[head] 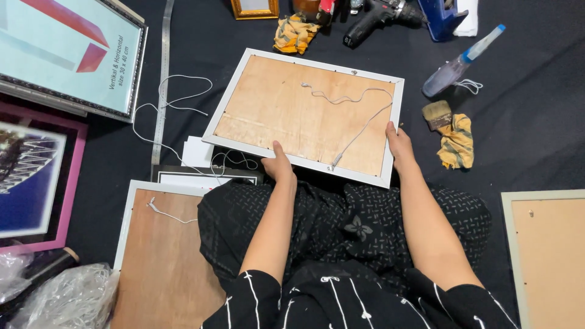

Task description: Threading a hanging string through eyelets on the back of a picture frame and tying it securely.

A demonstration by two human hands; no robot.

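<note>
Head view: picture frames (304, 113) crowd black floor cloth (524, 128).

Bare dark floor (536, 122) lies open at right; frames (67, 55), loose cord (177, 97) and a drill (378, 18) crowd the left and top.

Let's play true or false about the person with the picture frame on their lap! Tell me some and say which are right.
1. Both hands hold the white frame. True: the left hand grips its near edge, the right hand its right corner.
2. The frame shows its picture side. False: its brown wooden back faces up.
3. A white cord lies across the frame's back. True.
4. The spray bottle stands upright. False: it lies on its side on the dark cloth.
5. A brush rests beside a yellow rag. True.
</note>
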